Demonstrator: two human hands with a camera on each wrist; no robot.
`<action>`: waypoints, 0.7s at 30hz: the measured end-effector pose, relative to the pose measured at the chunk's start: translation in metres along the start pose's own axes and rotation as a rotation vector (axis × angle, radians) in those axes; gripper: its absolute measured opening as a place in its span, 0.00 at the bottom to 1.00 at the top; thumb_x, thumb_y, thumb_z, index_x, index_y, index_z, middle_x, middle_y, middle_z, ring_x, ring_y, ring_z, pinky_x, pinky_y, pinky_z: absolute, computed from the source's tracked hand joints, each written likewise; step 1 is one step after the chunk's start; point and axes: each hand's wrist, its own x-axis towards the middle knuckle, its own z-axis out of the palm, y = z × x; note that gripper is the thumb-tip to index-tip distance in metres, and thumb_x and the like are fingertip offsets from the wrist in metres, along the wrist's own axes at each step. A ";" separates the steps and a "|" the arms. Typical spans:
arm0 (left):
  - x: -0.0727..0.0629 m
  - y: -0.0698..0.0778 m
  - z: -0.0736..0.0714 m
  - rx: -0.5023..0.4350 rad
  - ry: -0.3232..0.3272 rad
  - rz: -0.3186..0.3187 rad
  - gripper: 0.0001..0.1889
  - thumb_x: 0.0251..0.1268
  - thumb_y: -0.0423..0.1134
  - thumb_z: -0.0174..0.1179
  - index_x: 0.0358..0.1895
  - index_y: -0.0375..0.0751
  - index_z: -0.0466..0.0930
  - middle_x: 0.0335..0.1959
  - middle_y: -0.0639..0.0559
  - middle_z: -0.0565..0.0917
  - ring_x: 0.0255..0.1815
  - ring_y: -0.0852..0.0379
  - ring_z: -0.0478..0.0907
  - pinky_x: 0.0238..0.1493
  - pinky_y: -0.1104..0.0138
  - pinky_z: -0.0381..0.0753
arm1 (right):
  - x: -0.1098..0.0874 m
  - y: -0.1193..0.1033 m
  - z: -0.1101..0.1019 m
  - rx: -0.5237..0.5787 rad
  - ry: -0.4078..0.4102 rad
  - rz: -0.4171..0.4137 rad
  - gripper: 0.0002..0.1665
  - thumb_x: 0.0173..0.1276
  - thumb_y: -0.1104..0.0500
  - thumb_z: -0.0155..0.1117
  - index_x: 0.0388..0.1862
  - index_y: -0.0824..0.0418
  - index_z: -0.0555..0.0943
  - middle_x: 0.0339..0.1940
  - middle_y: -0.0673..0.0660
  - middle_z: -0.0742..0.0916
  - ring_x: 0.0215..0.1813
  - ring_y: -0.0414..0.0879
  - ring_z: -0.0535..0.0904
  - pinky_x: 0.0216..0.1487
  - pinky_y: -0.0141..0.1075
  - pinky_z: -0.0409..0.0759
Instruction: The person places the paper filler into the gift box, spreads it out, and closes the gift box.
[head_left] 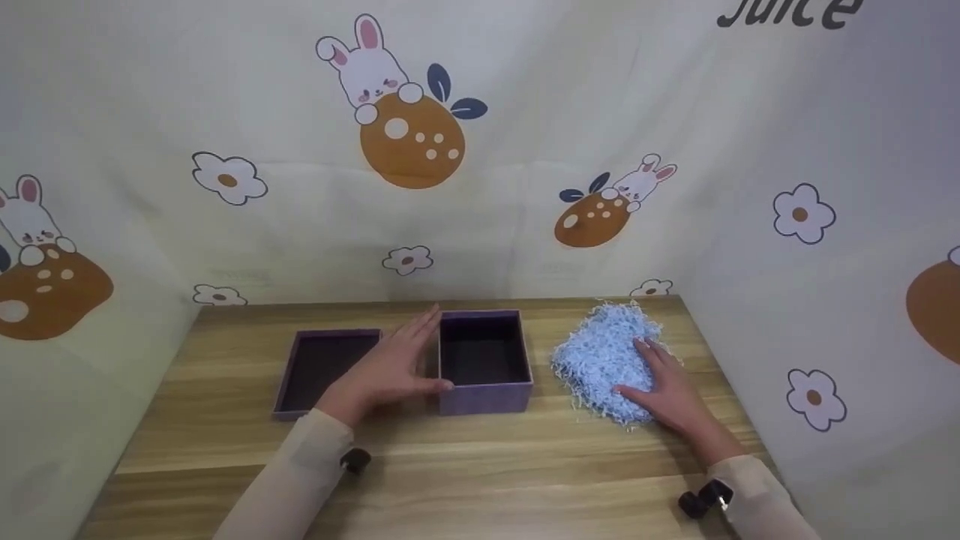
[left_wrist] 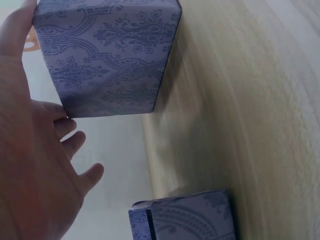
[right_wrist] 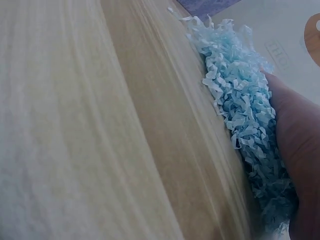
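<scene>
A square purple box (head_left: 484, 400) stands open-topped in the middle of the table, with a dark inside and a damask pattern on its outer wall (left_wrist: 107, 60). My left hand (head_left: 384, 367) is along its left side, the thumb near the front corner and the fingers stretched toward the back corner. To the right lies a loose heap of light blue shredded paper (head_left: 600, 360). My right hand (head_left: 671, 391) rests against the heap's right side, fingers and thumb spread. In the right wrist view, the paper strips (right_wrist: 240, 95) partly hide that hand (right_wrist: 297, 130).
The shallow purple lid (head_left: 280, 394) lies inside-up to the left of the box, partly behind my left hand and wrist. A wood-grain table (head_left: 510, 480) carries everything. Cloth walls (head_left: 525, 75) printed with rabbits and flowers enclose its back and sides.
</scene>
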 end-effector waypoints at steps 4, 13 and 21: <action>0.001 0.001 -0.001 0.001 -0.004 -0.027 0.68 0.61 0.82 0.66 0.93 0.46 0.46 0.94 0.51 0.45 0.92 0.43 0.47 0.87 0.37 0.53 | 0.000 0.003 0.003 0.024 0.017 -0.008 0.61 0.69 0.33 0.79 0.89 0.61 0.65 0.87 0.73 0.67 0.85 0.76 0.61 0.78 0.78 0.61; 0.004 0.002 -0.003 -0.082 -0.003 -0.019 0.71 0.54 0.79 0.74 0.93 0.49 0.46 0.94 0.51 0.45 0.91 0.38 0.49 0.85 0.33 0.53 | 0.004 0.003 0.006 0.085 0.078 -0.054 0.51 0.66 0.48 0.86 0.82 0.65 0.74 0.77 0.74 0.78 0.77 0.76 0.71 0.75 0.74 0.70; 0.004 -0.003 0.001 -0.150 -0.003 -0.044 0.73 0.51 0.82 0.74 0.93 0.57 0.42 0.93 0.62 0.41 0.91 0.39 0.48 0.87 0.37 0.50 | 0.007 -0.001 0.007 0.122 0.085 -0.079 0.46 0.67 0.54 0.86 0.79 0.67 0.77 0.70 0.71 0.82 0.72 0.71 0.77 0.72 0.70 0.75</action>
